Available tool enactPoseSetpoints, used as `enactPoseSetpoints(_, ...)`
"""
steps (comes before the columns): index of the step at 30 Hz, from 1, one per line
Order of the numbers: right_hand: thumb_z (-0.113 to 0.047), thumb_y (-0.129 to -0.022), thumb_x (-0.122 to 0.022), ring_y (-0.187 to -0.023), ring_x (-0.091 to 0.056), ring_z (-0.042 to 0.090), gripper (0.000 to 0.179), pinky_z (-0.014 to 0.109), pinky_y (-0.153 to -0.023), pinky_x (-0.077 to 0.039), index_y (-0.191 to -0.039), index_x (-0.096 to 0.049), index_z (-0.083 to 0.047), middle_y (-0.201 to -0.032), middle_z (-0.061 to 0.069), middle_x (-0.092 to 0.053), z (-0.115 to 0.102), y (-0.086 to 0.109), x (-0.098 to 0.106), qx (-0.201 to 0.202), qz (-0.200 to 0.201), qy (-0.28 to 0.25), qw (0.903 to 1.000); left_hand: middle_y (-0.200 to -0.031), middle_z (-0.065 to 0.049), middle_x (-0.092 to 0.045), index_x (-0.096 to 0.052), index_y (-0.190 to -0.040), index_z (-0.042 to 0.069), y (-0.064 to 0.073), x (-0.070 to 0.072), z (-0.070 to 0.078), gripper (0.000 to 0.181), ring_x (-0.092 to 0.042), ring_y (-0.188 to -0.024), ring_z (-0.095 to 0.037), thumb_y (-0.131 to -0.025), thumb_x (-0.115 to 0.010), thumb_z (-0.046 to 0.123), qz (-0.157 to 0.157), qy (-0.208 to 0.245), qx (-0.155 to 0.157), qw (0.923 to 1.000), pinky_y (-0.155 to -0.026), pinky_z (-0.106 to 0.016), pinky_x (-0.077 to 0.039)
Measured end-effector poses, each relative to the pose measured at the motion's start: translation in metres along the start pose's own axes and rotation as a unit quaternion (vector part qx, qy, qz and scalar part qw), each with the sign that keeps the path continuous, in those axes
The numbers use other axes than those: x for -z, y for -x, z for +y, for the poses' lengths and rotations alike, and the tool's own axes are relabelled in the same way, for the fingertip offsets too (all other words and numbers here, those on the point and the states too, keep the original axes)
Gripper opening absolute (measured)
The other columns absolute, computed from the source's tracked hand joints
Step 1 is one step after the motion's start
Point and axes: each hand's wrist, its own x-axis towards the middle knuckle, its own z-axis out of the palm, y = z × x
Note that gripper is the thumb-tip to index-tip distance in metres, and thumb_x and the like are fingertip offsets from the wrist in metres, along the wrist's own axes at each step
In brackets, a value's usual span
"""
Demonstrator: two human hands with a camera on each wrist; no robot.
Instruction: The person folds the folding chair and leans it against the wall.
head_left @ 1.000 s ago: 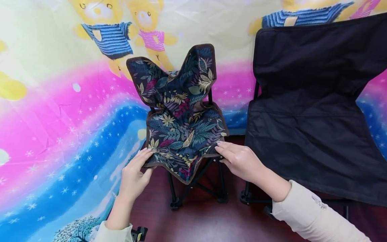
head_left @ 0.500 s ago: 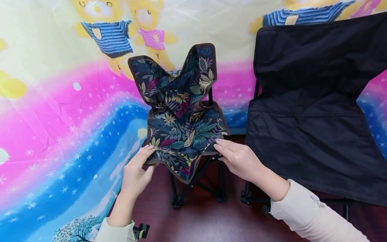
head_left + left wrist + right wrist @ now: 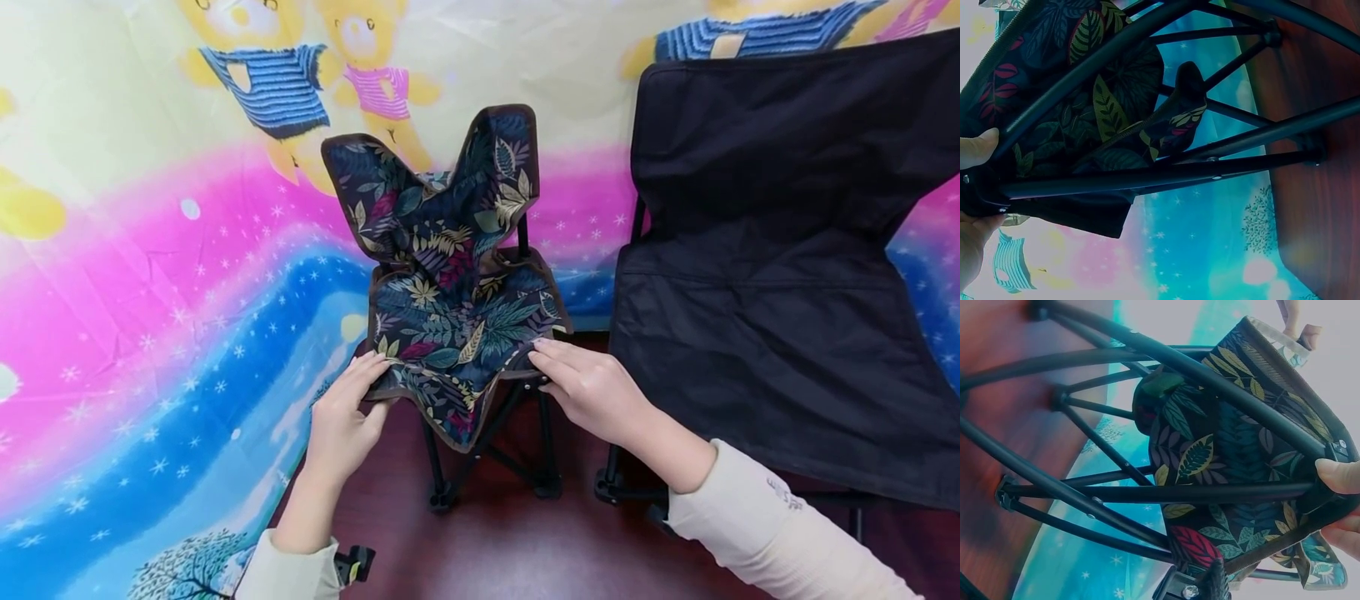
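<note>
A small folding chair [image 3: 427,312] in dark leaf-print fabric with brown edging stands on the floor, its backrest dipping in the middle and its seat front sagging to a point. My left hand [image 3: 345,425] grips the seat's left front corner, fingers on top and thumb beneath. At the right front corner, my right hand [image 3: 596,392] pinches the fabric edge the same way. Underneath, the left wrist view shows crossed black tubes [image 3: 1091,181] meeting a corner joint between thumb and fingers. In the right wrist view, my right thumb [image 3: 1340,477] presses by the other corner joint.
A larger black folding chair [image 3: 757,333] stands close on the right. Behind both hangs a printed backdrop [image 3: 225,192] with bears and snowflakes, spreading down the left side. The floor [image 3: 480,550] is dark reddish and glossy.
Both hands have moved slightly up in the view and a little closer together, still holding the corners. The small chair's front legs have drawn slightly nearer each other.
</note>
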Motion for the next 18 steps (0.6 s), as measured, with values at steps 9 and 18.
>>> enactPoseSetpoints(9, 0.001, -0.054, -0.076, -0.089, -0.059, 0.027, 0.043, 0.037, -0.069, -0.049, -0.095, -0.063, 0.005, -0.098, 0.019, -0.061, -0.0002, -0.0014, 0.0003, -0.002, 0.003, -0.003, 1.0000, -0.111, -0.012, -0.057, -0.061, -0.106, 0.000, -0.0030, -0.0030, 0.0041, 0.042, -0.047, -0.110, -0.023, -0.065, -0.071, -0.001, 0.002, 0.001, -0.005, 1.0000, -0.089, -0.041, -0.038)
enactPoseSetpoints(18, 0.002, -0.055, -0.076, -0.090, -0.059, 0.027, 0.043, 0.037, -0.069, -0.049, -0.095, -0.063, 0.006, -0.098, 0.020, -0.060, 0.0001, -0.0046, 0.0004, 0.003, 0.014, -0.012, 0.9998, -0.112, -0.012, -0.056, -0.060, -0.106, 0.000, -0.0063, -0.0034, 0.0085, 0.042, -0.046, -0.110, -0.024, -0.066, -0.071, -0.002, -0.003, 0.005, -0.001, 1.0000, -0.090, -0.040, -0.037)
